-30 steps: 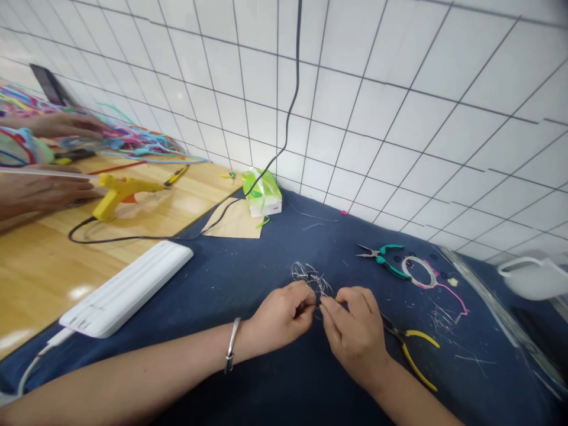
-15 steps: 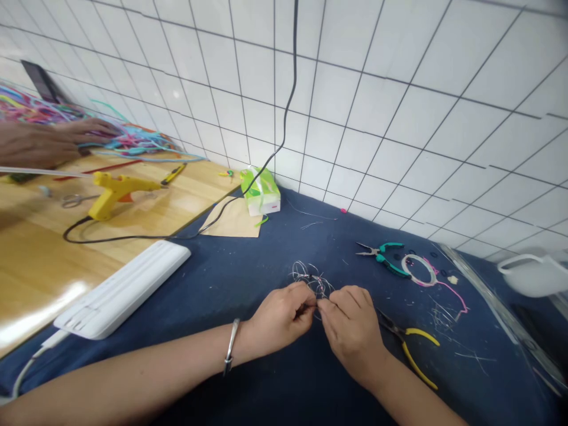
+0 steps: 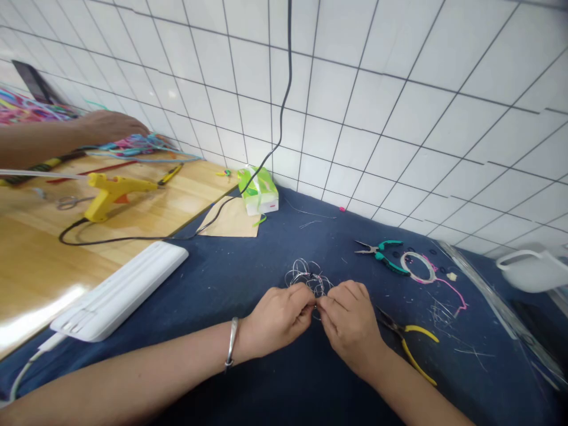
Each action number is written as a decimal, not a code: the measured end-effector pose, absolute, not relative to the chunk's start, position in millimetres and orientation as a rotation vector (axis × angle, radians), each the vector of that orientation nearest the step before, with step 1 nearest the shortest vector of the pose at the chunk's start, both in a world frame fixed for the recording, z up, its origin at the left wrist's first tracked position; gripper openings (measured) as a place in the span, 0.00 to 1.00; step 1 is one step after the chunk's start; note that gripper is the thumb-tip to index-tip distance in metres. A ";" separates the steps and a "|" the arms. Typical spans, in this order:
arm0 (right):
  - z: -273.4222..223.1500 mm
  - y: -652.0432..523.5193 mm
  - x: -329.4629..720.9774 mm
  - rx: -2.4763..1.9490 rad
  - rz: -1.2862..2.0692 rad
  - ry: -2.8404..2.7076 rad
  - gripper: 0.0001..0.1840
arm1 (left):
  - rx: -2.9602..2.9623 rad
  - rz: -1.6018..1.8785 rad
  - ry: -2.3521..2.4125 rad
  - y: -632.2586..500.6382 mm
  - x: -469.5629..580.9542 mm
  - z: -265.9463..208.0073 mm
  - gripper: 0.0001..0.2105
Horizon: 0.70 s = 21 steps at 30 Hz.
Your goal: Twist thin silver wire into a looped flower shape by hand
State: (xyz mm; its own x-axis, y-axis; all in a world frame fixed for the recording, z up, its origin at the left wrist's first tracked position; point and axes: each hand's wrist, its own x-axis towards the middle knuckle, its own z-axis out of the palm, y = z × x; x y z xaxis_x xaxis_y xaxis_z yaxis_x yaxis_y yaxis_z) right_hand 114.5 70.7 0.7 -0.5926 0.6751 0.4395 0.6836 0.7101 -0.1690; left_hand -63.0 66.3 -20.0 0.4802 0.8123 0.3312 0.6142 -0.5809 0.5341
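Note:
A tangle of thin silvery wire loops (image 3: 306, 273) rises just beyond my fingertips, over the dark blue cloth. My left hand (image 3: 284, 313), with a silver bangle at its wrist, pinches the near part of the wire. My right hand (image 3: 350, 322) is closed in a pinch on the same wire, its fingertips against those of the left. The exact spot they grip is hidden by the fingers. Beside my right hand lie yellow-handled pliers (image 3: 406, 337), their jaws partly behind it. Farther off are green-handled long-nose pliers (image 3: 379, 254), spread apart.
A white coil (image 3: 418, 267) with pink cord and wire scraps (image 3: 474, 353) lie at right. A white power bank (image 3: 119, 290) and a yellow glue gun (image 3: 110, 194) are at left, near a tissue pack (image 3: 260, 192). Another person's hand (image 3: 113, 125) is over coloured pipe cleaners (image 3: 137, 144).
My hands keep their pinch, and the wire loops have shifted slightly and spread. The other person's hand has moved right and lifted over the coloured pile. The view has moved a little.

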 end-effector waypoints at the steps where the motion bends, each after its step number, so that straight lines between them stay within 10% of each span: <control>1: 0.0 70.7 114.6 -1.033 -0.016 -2.415 0.08 | 2.381 0.807 1.191 66.2 -62.8 -18.5 0.05; 21: -5.6 77.1 117.0 -1.067 0.174 -2.308 0.07 | 1.580 0.718 1.058 74.4 -62.9 -9.3 0.05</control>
